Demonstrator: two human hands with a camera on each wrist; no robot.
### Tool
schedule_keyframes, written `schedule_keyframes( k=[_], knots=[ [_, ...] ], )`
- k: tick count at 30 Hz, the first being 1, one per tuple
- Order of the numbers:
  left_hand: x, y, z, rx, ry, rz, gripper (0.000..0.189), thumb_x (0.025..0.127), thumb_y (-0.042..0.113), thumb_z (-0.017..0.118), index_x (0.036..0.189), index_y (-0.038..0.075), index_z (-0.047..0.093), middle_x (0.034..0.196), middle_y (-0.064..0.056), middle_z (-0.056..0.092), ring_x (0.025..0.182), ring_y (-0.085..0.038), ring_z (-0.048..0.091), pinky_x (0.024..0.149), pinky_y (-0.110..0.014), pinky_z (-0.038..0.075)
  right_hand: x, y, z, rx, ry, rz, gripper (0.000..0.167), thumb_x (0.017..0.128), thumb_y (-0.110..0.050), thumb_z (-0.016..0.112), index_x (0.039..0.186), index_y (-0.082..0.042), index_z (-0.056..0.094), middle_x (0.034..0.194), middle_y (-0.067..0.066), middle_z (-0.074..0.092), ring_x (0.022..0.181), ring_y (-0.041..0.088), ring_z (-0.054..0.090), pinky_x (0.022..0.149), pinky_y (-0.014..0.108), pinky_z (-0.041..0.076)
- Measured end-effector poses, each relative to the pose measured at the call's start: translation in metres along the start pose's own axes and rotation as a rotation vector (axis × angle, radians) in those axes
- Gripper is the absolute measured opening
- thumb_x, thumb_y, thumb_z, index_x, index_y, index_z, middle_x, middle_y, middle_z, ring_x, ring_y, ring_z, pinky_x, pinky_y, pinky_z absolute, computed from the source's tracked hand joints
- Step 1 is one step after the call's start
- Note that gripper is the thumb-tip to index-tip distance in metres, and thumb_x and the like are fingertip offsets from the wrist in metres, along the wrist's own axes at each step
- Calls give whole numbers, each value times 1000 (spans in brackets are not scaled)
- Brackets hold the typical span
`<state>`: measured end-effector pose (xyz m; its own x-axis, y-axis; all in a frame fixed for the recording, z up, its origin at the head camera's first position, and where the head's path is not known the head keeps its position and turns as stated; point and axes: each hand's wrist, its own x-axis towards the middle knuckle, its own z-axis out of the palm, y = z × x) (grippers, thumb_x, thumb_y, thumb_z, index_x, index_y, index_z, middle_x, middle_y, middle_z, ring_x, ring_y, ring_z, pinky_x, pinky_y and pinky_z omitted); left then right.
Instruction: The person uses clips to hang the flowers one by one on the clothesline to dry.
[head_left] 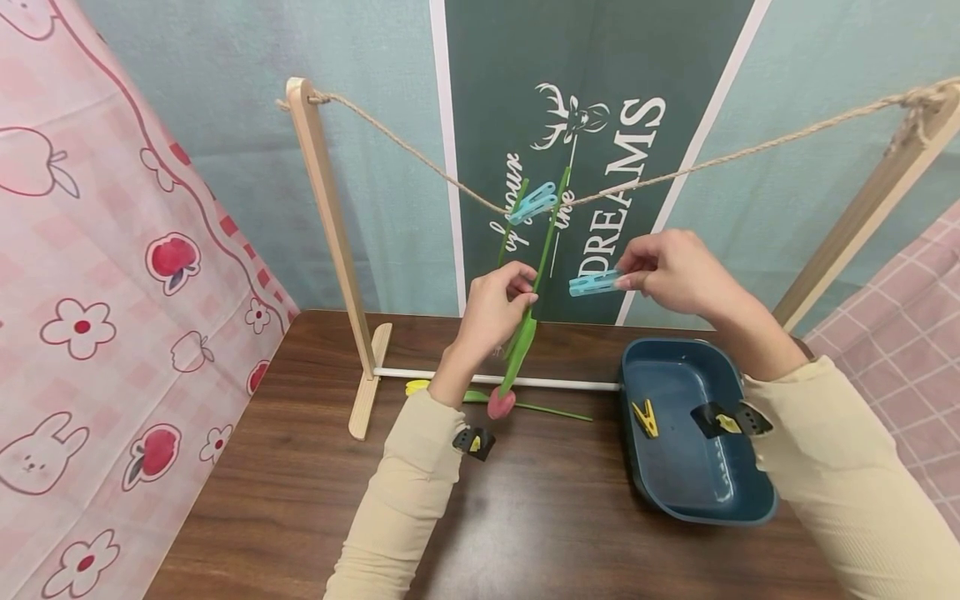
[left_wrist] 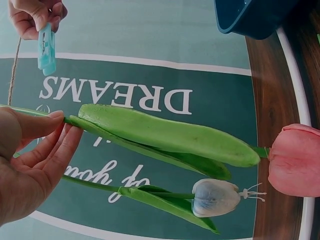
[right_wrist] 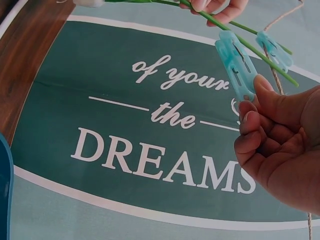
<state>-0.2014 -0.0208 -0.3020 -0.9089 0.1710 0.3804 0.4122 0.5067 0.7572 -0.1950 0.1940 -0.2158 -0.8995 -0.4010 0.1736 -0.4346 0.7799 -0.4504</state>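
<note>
My left hand (head_left: 495, 307) pinches the green stem of a pink artificial tulip (head_left: 501, 403), its bloom hanging downward and its stem end rising past the rope (head_left: 420, 150). Between thumb and fingers of my right hand (head_left: 678, 271) is a light blue clothespin (head_left: 595, 283), held to the right of that stem. Another blue clothespin (head_left: 534, 203) sits on the rope at its low point, by the stem of a second flower. That flower, a pale blue-white tulip (left_wrist: 215, 198), hangs bloom down behind the pink one in the left wrist view; my left hand hides part of its stem.
Two wooden posts (head_left: 330, 225) carry the rope, with a white bar (head_left: 450, 378) low between them. A yellow tulip (head_left: 417, 387) lies on the brown table (head_left: 300, 500). At the right stands a blue basin (head_left: 701, 500) with a yellow clothespin (head_left: 645, 418) inside.
</note>
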Motion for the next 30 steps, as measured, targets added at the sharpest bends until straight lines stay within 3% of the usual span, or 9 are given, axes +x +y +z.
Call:
schedule_keyframes(
  k=[30],
  knots=[
    [1,1,0,-6,-9,-19,18,82,3,66,100,6,64,80,-3,63,75,-13,60,69,-24,46,13,-9,-12,-34,21,5,3,80,-1,67,80,2,65,64,5,58,56,19,52,54,31,38]
  ],
)
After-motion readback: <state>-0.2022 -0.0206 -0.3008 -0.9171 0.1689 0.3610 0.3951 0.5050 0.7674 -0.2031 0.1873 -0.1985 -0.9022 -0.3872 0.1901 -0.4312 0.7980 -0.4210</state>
